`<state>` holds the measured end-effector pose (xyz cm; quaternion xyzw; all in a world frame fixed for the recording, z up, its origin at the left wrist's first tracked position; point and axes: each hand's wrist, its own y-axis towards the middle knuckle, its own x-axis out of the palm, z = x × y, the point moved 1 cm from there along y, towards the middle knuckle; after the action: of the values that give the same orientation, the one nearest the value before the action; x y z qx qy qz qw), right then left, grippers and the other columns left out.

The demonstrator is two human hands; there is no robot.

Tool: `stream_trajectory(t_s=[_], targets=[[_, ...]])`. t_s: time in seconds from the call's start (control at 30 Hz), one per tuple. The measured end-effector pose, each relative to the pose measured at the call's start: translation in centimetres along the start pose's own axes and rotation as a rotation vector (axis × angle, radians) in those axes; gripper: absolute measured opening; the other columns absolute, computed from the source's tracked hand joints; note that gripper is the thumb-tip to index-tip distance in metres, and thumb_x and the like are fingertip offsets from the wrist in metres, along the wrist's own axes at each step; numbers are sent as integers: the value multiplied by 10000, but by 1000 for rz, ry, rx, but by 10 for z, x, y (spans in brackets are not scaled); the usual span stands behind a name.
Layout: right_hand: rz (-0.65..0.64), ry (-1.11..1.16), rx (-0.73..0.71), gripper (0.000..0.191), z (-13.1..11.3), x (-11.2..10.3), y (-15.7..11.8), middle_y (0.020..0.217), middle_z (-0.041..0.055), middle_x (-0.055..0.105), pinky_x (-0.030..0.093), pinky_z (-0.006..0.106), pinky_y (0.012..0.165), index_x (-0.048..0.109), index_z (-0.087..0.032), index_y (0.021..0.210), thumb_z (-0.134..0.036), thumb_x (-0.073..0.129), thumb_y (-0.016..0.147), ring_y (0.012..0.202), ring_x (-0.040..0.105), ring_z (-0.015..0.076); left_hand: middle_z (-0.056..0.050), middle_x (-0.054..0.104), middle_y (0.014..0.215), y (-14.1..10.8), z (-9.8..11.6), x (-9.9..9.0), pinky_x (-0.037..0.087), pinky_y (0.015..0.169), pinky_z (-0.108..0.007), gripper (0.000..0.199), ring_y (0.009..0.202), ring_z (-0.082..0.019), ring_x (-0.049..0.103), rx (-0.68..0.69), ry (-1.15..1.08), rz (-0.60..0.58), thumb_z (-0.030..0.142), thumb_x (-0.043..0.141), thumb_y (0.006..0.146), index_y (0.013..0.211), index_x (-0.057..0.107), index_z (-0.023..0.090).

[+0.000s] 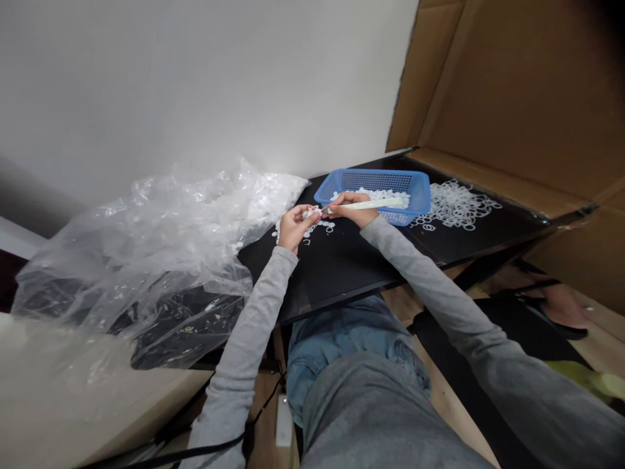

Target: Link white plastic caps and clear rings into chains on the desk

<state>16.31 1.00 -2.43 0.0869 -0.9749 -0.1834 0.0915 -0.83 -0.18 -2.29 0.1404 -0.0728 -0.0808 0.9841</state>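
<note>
Above the black table, my left hand (295, 228) pinches a small white plastic piece (311, 212). My right hand (355, 207) is closed around a pale-handled tool (374, 204), whose thin tip meets the piece between my hands. Just behind and to the right of my right hand is a blue mesh basket (420, 193) holding many small white pieces. More small white pieces (329, 226) lie on the table beneath and beside my hands. The exact shape of the held piece is too small to tell.
A large clear plastic bag (161, 241) with white pieces spreads over the left side. White rings (456, 203) are heaped right of the basket on the black table (336, 267). Cardboard (517, 104) stands at the right, a pale wall (219, 85) behind. A person's foot (561, 306) shows lower right.
</note>
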Motion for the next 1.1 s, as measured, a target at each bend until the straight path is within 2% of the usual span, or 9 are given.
stream_trajectory(t_s=[0.2, 0.33, 0.5, 0.63, 0.73, 0.83, 0.93, 1.03, 1.1], targets=[[-16, -6, -11, 372, 1, -2, 0, 775, 56, 739, 612, 334, 720, 648, -185, 647, -455, 886, 550, 750, 718, 201, -30, 699, 826, 0, 1, 0, 558, 847, -311, 398, 797, -145, 683, -11, 5, 2, 354, 852, 585, 845, 644, 136], [1, -87, -91, 358, 4, -3, 1, 740, 39, 733, 594, 359, 724, 613, -199, 632, -460, 854, 592, 721, 704, 200, -14, 690, 784, 1, -1, 0, 561, 804, -281, 419, 750, -122, 672, -21, -19, -1, 353, 867, 552, 826, 644, 129], [60, -247, -187, 261, 4, 1, -2, 811, 46, 740, 566, 346, 745, 594, -197, 665, -395, 763, 680, 766, 697, 197, 0, 684, 751, 2, -2, 0, 543, 722, -224, 397, 686, -94, 650, -6, 23, -8, 331, 856, 565, 818, 625, 131], [141, -456, -291, 162, 5, 2, -5, 797, 29, 735, 536, 358, 755, 610, -202, 700, -343, 680, 737, 779, 682, 206, 15, 673, 776, -2, 3, 4, 546, 695, -214, 411, 679, -83, 632, 2, 38, -75, 322, 852, 580, 864, 610, 150], [199, -491, -331, 146, 6, 1, -5, 771, 22, 726, 528, 364, 749, 607, -207, 707, -338, 649, 753, 746, 672, 200, 24, 659, 769, -5, 8, 8, 551, 690, -208, 440, 681, -77, 626, -21, 1, -156, 339, 845, 600, 918, 599, 159], [191, -412, -283, 217, 5, -2, -1, 736, 20, 706, 533, 346, 711, 593, -206, 682, -394, 693, 719, 708, 660, 186, 31, 650, 739, -5, 11, 9, 553, 670, -202, 484, 659, -72, 621, -66, -46, -163, 338, 855, 586, 947, 589, 156], [154, -241, -234, 340, 1, -5, 4, 655, 1, 652, 538, 329, 651, 570, -217, 714, -516, 730, 692, 633, 631, 164, 24, 670, 748, -3, 11, 8, 556, 662, -201, 481, 635, -66, 624, -109, -65, -91, 295, 861, 579, 940, 578, 149], [203, -152, -284, 415, -6, -5, 3, 610, -26, 591, 527, 318, 604, 537, -254, 871, -660, 585, 802, 560, 580, 144, 18, 678, 711, -2, 9, 6, 551, 648, -189, 429, 610, -63, 631, -159, -60, -27, 238, 845, 609, 922, 570, 136], [190, -180, -362, 425, -9, -2, 0, 644, -20, 592, 524, 322, 621, 496, -262, 887, -686, 488, 860, 582, 578, 145, 17, 676, 679, -3, 8, 6, 548, 642, -184, 393, 601, -66, 636, -189, -51, -11, 212, 832, 635, 918, 572, 129]])
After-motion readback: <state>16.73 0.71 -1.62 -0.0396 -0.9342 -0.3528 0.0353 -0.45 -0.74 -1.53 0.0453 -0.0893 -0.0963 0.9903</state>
